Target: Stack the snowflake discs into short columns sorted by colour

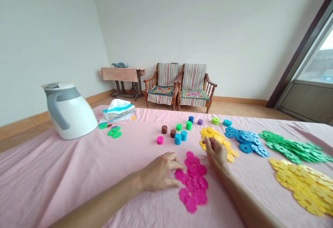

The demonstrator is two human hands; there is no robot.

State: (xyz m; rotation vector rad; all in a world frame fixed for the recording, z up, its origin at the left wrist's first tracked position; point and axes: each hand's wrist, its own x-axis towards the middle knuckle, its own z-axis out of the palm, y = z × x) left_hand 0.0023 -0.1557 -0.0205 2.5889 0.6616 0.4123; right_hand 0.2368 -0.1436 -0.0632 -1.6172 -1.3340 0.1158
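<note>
My left hand rests palm down on the cloth, thumb and fingers apart, at the left edge of a loose pile of magenta flower-shaped discs. Over the near edge of a smaller yellow disc pile, my right hand has its fingers curled in a pinch; anything between them is hidden. Beyond the hands stand short stacks of the same notched discs: a magenta stack, a brown stack, a light-blue stack, a green stack, a purple stack and others.
A pink cloth covers the table. Blue discs, green discs and large yellow discs lie to the right. A white-grey jug, a tissue box and a few loose green discs are on the left.
</note>
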